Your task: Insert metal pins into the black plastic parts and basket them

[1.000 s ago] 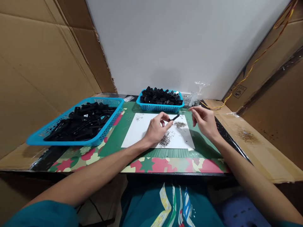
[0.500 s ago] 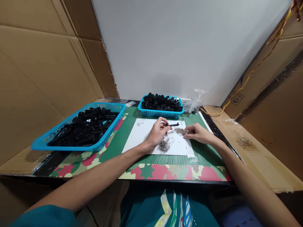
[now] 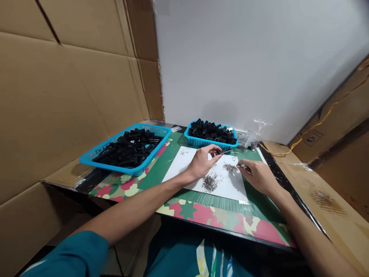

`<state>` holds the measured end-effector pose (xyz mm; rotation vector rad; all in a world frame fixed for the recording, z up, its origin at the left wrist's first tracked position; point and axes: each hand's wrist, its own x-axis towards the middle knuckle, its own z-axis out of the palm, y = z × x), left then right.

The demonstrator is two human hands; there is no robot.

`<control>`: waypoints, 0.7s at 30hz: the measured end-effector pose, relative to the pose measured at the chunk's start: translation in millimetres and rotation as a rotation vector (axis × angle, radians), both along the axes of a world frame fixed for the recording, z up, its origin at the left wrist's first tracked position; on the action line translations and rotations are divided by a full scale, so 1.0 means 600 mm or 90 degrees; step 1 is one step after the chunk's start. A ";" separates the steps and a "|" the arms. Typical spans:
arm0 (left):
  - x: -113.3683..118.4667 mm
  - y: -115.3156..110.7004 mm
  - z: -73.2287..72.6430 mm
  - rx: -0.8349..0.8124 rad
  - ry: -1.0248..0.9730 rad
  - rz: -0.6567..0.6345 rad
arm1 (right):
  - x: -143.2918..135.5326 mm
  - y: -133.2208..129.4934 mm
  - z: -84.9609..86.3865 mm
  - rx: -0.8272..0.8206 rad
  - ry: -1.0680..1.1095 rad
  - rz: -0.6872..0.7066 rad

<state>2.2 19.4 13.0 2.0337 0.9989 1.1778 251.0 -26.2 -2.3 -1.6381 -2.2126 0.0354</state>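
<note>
My left hand (image 3: 203, 161) pinches a small dark part (image 3: 220, 152) above the back of a white sheet (image 3: 180, 163). To its right, my right hand (image 3: 255, 173) has its thumb and fingertips together at the edge of a small pile of metal pieces (image 3: 230, 167); what they hold, if anything, is too small to make out. A larger pile of tiny metal pieces (image 3: 210, 182) lies on the sheet nearer to me. A few more are scattered at the sheet's back left corner.
A large blue basket (image 3: 129, 169) of long black parts stands on the left. Behind the sheet is a smaller blue basket (image 3: 198, 142) of black parts. Clear plastic bags (image 3: 249, 139) lie beside it. Cardboard walls (image 3: 72, 96) flank the table.
The view has turned left, so the table appears shifted right. The part in my left hand is now angled differently. My right hand has drawn slightly away from the small pile.
</note>
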 end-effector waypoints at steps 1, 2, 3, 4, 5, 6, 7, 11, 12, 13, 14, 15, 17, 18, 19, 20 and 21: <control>-0.001 0.007 0.007 -0.002 -0.014 0.006 | -0.004 -0.003 -0.001 0.001 0.001 0.014; -0.001 0.016 0.016 -0.018 -0.037 0.006 | -0.007 -0.005 -0.001 -0.007 -0.004 0.028; 0.002 0.029 0.026 -0.040 -0.065 0.002 | -0.010 -0.007 0.000 -0.019 -0.016 0.041; 0.006 0.045 0.039 -0.059 -0.093 -0.006 | -0.013 -0.009 0.001 -0.029 -0.031 0.055; 0.013 0.062 0.053 -0.069 -0.109 -0.013 | -0.014 -0.011 0.003 -0.037 -0.046 0.067; 0.021 0.082 0.070 -0.054 -0.115 -0.011 | -0.016 -0.013 0.005 -0.041 -0.058 0.077; 0.032 0.102 0.087 -0.012 -0.114 0.005 | -0.017 -0.014 0.008 -0.042 -0.067 0.085; 0.079 0.175 0.146 0.108 0.080 0.108 | -0.018 -0.016 0.015 -0.040 -0.073 0.097; 0.090 0.188 0.154 0.109 0.154 0.116 | -0.018 -0.016 0.016 -0.040 -0.069 0.100; 0.100 0.199 0.157 0.112 0.215 0.119 | -0.018 -0.015 0.016 -0.038 -0.065 0.104; 0.109 0.209 0.158 0.114 0.265 0.117 | -0.017 -0.015 0.017 -0.036 -0.061 0.108; 0.116 0.216 0.155 0.119 0.301 0.112 | -0.016 -0.014 0.017 -0.033 -0.060 0.111; 0.125 0.228 0.142 0.127 0.342 0.101 | -0.014 -0.013 0.017 -0.027 -0.063 0.111; 0.127 0.233 0.135 0.127 0.359 0.094 | -0.012 -0.012 0.017 -0.024 -0.065 0.107; 0.127 0.236 0.127 0.124 0.373 0.086 | -0.011 -0.011 0.018 -0.022 -0.065 0.103; 0.127 0.239 0.120 0.117 0.384 0.079 | -0.009 -0.010 0.018 -0.019 -0.064 0.100; 0.125 0.240 0.115 0.108 0.391 0.070 | -0.007 -0.010 0.019 -0.019 -0.065 0.098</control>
